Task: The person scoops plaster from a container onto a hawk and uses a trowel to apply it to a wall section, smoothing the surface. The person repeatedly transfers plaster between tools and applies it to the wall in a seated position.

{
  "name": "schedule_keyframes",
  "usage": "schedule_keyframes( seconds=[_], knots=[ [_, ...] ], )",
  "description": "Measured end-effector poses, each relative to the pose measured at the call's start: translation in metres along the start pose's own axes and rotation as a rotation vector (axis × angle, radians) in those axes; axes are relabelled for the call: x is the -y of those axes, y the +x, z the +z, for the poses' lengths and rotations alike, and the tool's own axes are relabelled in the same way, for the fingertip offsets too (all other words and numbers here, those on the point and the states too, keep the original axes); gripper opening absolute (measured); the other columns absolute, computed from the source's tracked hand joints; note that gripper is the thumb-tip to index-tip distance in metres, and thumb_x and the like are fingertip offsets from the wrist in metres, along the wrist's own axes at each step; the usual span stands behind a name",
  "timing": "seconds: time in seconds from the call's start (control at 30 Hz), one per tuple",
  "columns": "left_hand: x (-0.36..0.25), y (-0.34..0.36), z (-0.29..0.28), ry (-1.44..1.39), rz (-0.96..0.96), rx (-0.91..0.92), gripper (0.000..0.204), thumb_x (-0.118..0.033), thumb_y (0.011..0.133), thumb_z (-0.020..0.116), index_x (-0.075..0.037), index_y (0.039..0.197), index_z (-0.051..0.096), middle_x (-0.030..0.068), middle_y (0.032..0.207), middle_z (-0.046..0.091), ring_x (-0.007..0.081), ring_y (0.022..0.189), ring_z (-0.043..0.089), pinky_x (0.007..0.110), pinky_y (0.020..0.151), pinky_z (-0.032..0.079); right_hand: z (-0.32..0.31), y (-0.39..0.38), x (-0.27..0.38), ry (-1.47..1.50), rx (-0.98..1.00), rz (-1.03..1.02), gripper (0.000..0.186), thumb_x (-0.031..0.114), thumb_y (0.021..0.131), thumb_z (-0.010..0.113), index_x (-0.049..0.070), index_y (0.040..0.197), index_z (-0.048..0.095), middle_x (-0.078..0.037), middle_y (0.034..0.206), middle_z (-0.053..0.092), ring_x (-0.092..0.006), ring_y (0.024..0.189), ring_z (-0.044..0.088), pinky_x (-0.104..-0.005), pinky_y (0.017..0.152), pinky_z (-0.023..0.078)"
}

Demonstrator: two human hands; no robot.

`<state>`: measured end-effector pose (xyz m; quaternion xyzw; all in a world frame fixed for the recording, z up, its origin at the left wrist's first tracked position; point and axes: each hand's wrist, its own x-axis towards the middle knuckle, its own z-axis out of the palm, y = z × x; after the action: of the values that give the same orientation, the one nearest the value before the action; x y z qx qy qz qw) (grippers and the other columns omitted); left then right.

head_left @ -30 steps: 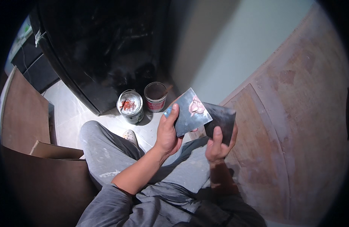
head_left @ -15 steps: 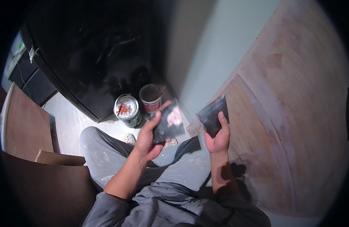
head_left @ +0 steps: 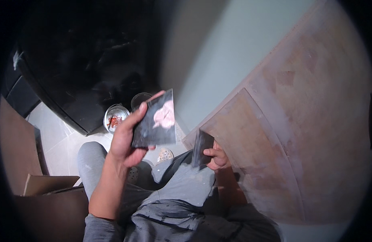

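My left hand (head_left: 123, 139) grips a flat dark square putty spreader (head_left: 147, 135), its face turned up. A lump of pink putty (head_left: 165, 116) lies on that face near its right edge. Lower and to the right, my right hand (head_left: 217, 156) pinches a second dark putty spreader (head_left: 202, 148), seen almost edge-on, so its far face is hidden. The two spreaders are apart. Close by the right hand is a curved wooden panel (head_left: 238, 133) with pinkish smears along its joints.
Beyond my left hand stand a can with a red-stained lid (head_left: 114, 117) and an open can (head_left: 141, 98) partly covered by my fingers. A large black glossy piece (head_left: 85, 60) fills the upper left. Brown boards (head_left: 20, 141) and cardboard (head_left: 49, 183) lie left of my knee.
My left hand has moved left and tilted its spreader, showing more of the putty. My right hand has come lower and left, turning its spreader edge-on. The view has shifted slightly.
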<state>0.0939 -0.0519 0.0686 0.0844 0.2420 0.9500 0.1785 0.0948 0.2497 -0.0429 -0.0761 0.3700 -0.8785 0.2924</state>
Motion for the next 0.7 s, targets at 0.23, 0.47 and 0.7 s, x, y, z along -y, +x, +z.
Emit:
schedule_keyframes(
  seconds=[0.23, 0.47, 0.7],
  knots=[
    [-0.041, 0.114, -0.012, -0.016, -0.037, 0.089, 0.032, -0.027, 0.103, 0.058, 0.002, 0.117, 0.063, 0.0142, 0.095, 0.073, 0.0206, 0.076, 0.075, 0.035, 0.054, 0.063, -0.001, -0.006, -0.017, -0.026, -0.33, -0.177, 0.052, 0.002, 0.083, 0.072, 0.003, 0.131, 0.053, -0.016, 0.117, 0.061, -0.0295, 0.108, 0.064, -0.0493, 0.095, 0.053],
    [-0.036, 0.154, -0.036, -0.005, -0.146, 0.208, 0.04, -0.028, 0.1, 0.061, 0.007, 0.118, 0.06, 0.0158, 0.096, 0.071, 0.0235, 0.078, 0.075, 0.038, 0.062, 0.065, 0.099, -0.048, 0.077, -0.55, -0.542, -0.38, 0.055, -0.001, 0.081, 0.074, -0.003, 0.133, 0.055, -0.013, 0.113, 0.069, -0.0238, 0.104, 0.068, -0.0359, 0.093, 0.052],
    [-0.028, 0.184, -0.057, -0.006, -0.136, 0.078, 0.048, -0.031, 0.098, 0.064, 0.009, 0.123, 0.057, 0.0174, 0.098, 0.07, 0.0264, 0.08, 0.074, 0.038, 0.063, 0.065, 0.237, 0.009, 0.127, -1.838, -0.737, -0.26, 0.028, 0.0, 0.088, 0.067, 0.0, 0.114, 0.076, -0.016, 0.105, 0.072, -0.0249, 0.091, 0.066, -0.0374, 0.083, 0.051]
  ],
)
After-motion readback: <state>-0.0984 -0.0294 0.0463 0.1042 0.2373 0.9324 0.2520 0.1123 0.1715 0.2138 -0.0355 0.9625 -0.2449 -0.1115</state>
